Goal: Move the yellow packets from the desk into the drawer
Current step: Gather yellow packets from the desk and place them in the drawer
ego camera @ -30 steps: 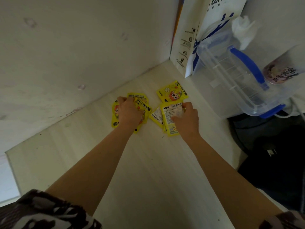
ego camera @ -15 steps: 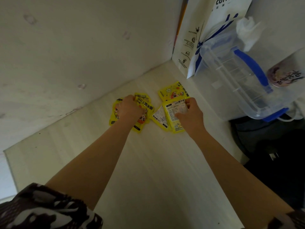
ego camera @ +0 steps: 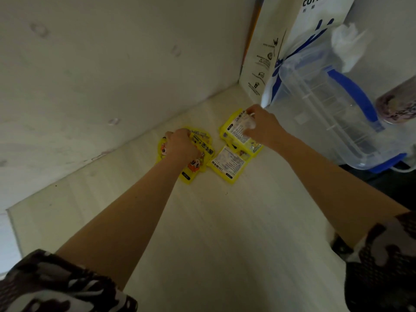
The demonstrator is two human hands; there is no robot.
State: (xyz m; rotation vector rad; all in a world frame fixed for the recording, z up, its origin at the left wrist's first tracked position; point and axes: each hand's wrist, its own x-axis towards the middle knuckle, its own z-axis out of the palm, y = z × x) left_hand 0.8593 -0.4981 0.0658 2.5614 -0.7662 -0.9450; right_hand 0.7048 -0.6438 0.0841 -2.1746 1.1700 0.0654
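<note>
Both hands are down on the pale table, each busy with yellow packets. The left hand is curled over a small pile of packets, its fingers closed on the top ones; cartoon faces in orange and white and some bold dark characters show on the yellow fronts, too small to read. At about two o'clock from it, the right hand pinches the upper edge of another packet, which shows its back: a white panel of fine print inside a yellow border. One more packet lies flat and untouched just beside the pile, at about five o'clock from the right hand's packet, also back-up with a white text panel and a small dark mark near its lower edge.

At one o'clock a white paper bag stands in the corner, printed "coffee" in dark blue, with small icons down its side. Against it leans a clear plastic box with a blue handle.
</note>
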